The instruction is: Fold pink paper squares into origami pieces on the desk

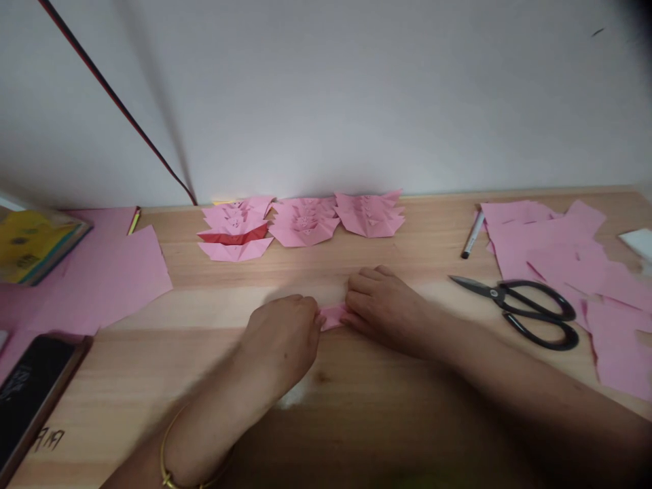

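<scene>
Paper strip: the small, flat pink paper piece (333, 317) is between the hands, over the table (432, 234), its ends pinched, likely to keep it taut and steady.
Left hand (285, 333): closed, fingers gripping the strip's left end.
Right hand (379, 305): closed on the opposite end, apparently bracing it.
Folded shapes: pink, creased paper shapes (304, 221) in three overlapping groups beyond both hands, leaving the near side free for handling.
Black-handled metal scissors (496, 293): right of the right hand, within reach.
Grey-white marker (473, 232): beyond them, beside loose pink sheets (575, 244).
</scene>
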`<state>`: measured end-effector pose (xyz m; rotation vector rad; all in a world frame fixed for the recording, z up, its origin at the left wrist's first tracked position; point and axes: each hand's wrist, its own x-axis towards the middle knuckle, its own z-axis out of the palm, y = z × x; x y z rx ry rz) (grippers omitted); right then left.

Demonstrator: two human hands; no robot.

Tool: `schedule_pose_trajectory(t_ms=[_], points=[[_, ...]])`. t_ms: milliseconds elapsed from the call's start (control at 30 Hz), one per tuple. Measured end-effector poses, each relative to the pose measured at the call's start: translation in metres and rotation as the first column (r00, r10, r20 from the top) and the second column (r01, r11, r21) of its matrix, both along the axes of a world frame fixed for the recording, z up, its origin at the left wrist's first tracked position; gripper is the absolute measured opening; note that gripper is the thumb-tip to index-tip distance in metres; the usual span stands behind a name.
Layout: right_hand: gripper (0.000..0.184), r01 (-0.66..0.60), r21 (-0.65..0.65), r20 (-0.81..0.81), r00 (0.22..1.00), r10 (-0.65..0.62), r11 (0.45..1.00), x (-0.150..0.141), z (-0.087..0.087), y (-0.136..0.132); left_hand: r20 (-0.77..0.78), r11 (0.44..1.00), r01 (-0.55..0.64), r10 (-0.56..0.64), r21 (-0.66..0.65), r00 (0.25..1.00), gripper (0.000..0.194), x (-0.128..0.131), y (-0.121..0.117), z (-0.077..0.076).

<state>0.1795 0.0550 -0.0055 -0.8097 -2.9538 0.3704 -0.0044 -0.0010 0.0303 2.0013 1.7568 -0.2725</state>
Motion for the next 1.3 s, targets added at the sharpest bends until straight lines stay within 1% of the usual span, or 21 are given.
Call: schedule_pose_trajectory(t_ms=[200, 400, 467, 567, 633, 933, 1100, 1300], points=[[0.033, 0.026, -0.011, -0.007, 1.000, -0.026, 1.000, -0.003, 0.001, -0.001, -0.023, 1.000, 0.002, -0.002, -0.003, 1.000, 0.030, 0.002, 0.001, 0.003], [0.033, 0.049, -0.017, 0.000, 0.999, -0.049, 0.999, -0.004, 0.002, -0.001, -0.046, 1.000, 0.025, -0.025, -0.001, 0.999, 0.031, 0.002, 0.001, 0.002], [0.032, 0.035, -0.070, -0.024, 0.999, -0.036, 0.997, 0.000, 0.004, 0.002, -0.044, 1.000, 0.029, -0.029, -0.002, 0.999, 0.031, 0.002, 0.001, 0.002], [0.027, -0.034, -0.243, -0.069, 0.997, 0.018, 0.969, 0.006, 0.009, 0.006, -0.032, 0.999, 0.035, -0.035, -0.007, 0.999, 0.030, 0.003, 0.001, 0.003], [0.023, -0.046, -0.293, -0.079, 0.997, 0.024, 0.955, 0.008, 0.012, 0.008, -0.025, 0.999, 0.040, -0.041, -0.013, 0.999, 0.030, 0.002, 0.001, 0.003], [0.020, 0.009, -0.233, 0.001, 1.000, -0.009, 0.972, 0.003, 0.014, 0.002, 0.005, 0.999, 0.036, -0.036, 0.009, 0.999, 0.029, 0.000, -0.001, 0.001], [0.023, 0.037, -0.174, 0.056, 0.998, -0.027, 0.984, -0.001, 0.015, 0.000, -0.020, 1.000, 0.021, -0.021, -0.002, 1.000, 0.029, 0.002, 0.000, 0.000], [0.024, 0.049, -0.193, 0.043, 0.998, -0.042, 0.980, -0.002, 0.015, 0.001, -0.027, 1.000, 0.012, -0.012, -0.003, 1.000, 0.030, 0.001, -0.001, 0.002]])
